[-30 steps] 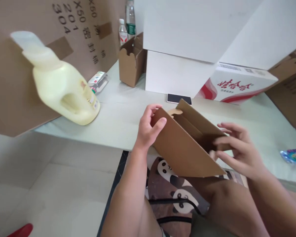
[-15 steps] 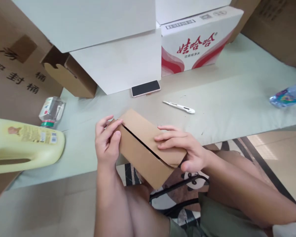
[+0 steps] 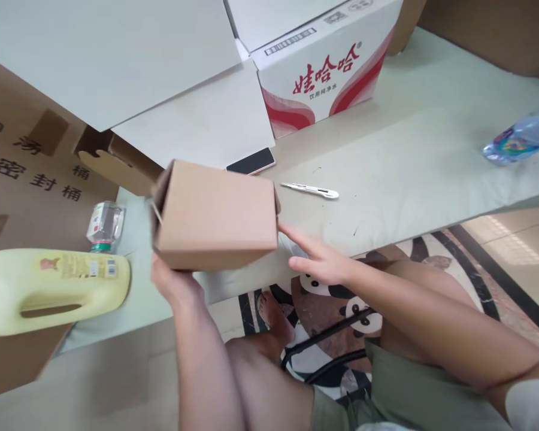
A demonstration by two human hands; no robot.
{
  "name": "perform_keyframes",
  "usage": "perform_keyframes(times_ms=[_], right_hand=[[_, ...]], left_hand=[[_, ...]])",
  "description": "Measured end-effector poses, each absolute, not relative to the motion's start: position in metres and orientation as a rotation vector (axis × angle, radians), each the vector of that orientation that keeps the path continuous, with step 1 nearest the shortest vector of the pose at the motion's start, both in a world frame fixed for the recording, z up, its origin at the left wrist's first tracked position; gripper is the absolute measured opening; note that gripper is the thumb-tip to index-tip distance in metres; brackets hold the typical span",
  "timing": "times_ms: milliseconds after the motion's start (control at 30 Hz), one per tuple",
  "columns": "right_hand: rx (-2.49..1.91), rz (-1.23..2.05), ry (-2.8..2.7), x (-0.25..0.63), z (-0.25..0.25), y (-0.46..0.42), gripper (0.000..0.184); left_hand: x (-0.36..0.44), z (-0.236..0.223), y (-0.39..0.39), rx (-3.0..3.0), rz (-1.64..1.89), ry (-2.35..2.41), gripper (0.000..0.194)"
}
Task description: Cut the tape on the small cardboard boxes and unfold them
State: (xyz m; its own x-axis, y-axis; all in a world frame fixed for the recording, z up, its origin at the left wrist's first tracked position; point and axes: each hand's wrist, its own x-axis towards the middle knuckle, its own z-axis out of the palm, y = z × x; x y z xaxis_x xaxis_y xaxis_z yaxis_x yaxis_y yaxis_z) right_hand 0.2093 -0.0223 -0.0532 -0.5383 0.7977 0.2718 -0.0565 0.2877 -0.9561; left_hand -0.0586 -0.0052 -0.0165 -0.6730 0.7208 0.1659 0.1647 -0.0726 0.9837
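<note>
A small brown cardboard box (image 3: 220, 206) is held up over the near edge of the table, one broad plain side turned towards me. My left hand (image 3: 177, 284) supports it from below at the lower left corner; most of its fingers are hidden behind the box. At the box's left end, flaps stand slightly apart. My right hand (image 3: 318, 257) is at the right end, its index finger stretched to the box's edge and its thumb spread away. Beyond the box lie a white utility knife (image 3: 312, 191) and a phone (image 3: 254, 161), partly covered by the box.
White cartons (image 3: 197, 120) and a red-and-white carton (image 3: 323, 84) stand at the back. On the left are a yellow jug (image 3: 9, 287), a small clear bottle (image 3: 112, 221) and an open brown box (image 3: 135, 164). A plastic bottle (image 3: 521, 140) lies at the right.
The box has been raised and turned, so a broad side faces me. My left hand has shifted beneath it, and my right hand has moved from its top to its right end.
</note>
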Motion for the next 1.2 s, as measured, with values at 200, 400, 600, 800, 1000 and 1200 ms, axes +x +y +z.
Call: perform_keyframes(times_ms=[200, 400, 600, 800, 1000, 1200], right_hand=[[-0.775, 1.085, -1.814, 0.218, -0.042, -0.022, 0.070], [-1.205, 0.783, -1.796, 0.242, -0.043, 0.010, 0.037], [-1.740, 0.509, -1.890, 0.253, -0.066, 0.040, 0.048], [-1.400, 0.723, -1.786, 0.239, -0.064, 0.036, 0.062], [-1.106, 1.009, -1.632, 0.227, -0.067, 0.026, 0.056], [-1.068, 1.117, -1.546, 0.225, -0.070, 0.025, 0.061]], left_hand=[[-0.050, -0.053, -0.016, 0.926, 1.325, 1.544, 0.063], [-0.052, -0.047, -0.014, 0.873, 1.218, 1.767, 0.055], [-0.034, -0.041, -0.007, 0.953, 1.253, 1.659, 0.048], [-0.028, -0.045, -0.005, 0.801, 1.426, 1.421, 0.050], [-0.031, -0.043, -0.006, 0.751, 1.398, 1.424, 0.055], [-0.036, -0.039, -0.011, 0.925, 1.308, 1.525, 0.063]])
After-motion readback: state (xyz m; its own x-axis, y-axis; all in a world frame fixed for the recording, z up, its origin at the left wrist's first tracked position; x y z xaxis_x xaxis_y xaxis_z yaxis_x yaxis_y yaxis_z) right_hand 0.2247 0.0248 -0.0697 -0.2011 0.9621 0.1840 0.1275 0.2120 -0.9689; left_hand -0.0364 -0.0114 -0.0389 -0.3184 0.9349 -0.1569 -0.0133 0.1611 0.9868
